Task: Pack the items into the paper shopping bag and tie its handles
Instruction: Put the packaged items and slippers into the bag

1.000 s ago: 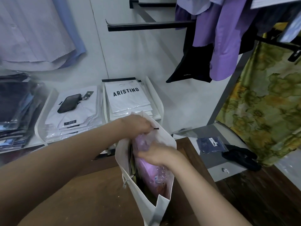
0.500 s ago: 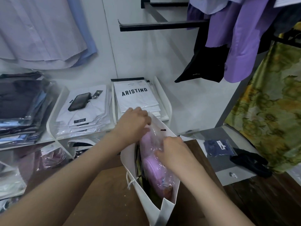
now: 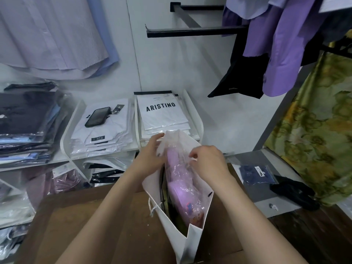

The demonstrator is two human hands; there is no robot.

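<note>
A white paper shopping bag (image 3: pixel 192 242) stands open on a brown table (image 3: pixel 106 225). Inside it sits a pink garment in a clear plastic wrapper (image 3: pixel 182 189), its top sticking out of the bag's mouth. My left hand (image 3: pixel 150 151) grips the wrapper's upper left edge at the bag's far rim. My right hand (image 3: pixel 207 161) pinches the plastic on the right side. A twisted cord handle (image 3: pixel 152 207) hangs down the bag's left wall. Something dark lies deeper in the bag, mostly hidden.
White shelf trays behind the bag hold packed shirts (image 3: pixel 162 115) and a black phone (image 3: pixel 97 117). Stacked dark garments (image 3: pixel 26 121) lie at the left. Shirts hang from a black rail (image 3: pixel 192 32). A blue packet (image 3: pixel 256 173) and black cloth (image 3: pixel 293 193) lie on a grey ledge at the right.
My right hand rose from pressing on the pink package to pinching its plastic near the top. My left hand moved from inside the bag's rim to the wrapper's upper edge. The view shifted slightly.
</note>
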